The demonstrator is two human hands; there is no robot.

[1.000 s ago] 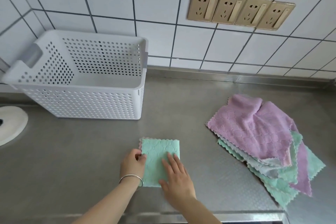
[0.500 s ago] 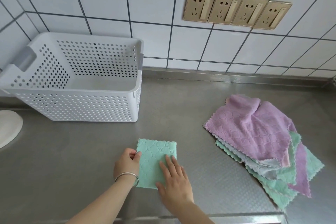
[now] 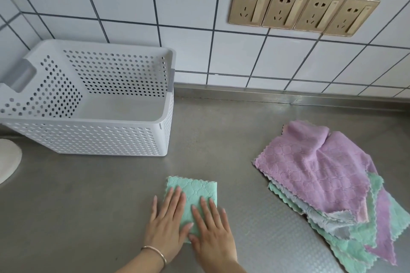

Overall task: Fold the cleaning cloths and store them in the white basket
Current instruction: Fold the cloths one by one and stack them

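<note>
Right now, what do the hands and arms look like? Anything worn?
Two bare hands, no gloves, forearms bare with no sleeves in view. The left hand has a thin metal bangle on its wrist. The right hand shows nothing worn; its wrist leaves the frame. No rings visible. Nails look plain and fairly long.

The basket (image 3: 93,135) stands on the counter (image 3: 66,217) at the back left, against the tiled wall (image 3: 188,51); the folded cloth (image 3: 195,197) lies in front of it to the right, near the counter's front edge; both hands lie flat on it, left hand (image 3: 165,226) beside right hand (image 3: 210,230). The pile of cloths (image 3: 321,184) lies well apart on the right; four sockets (image 3: 304,10) sit in a row on the wall behind; a round object (image 3: 6,159) lies at the left edge
</note>
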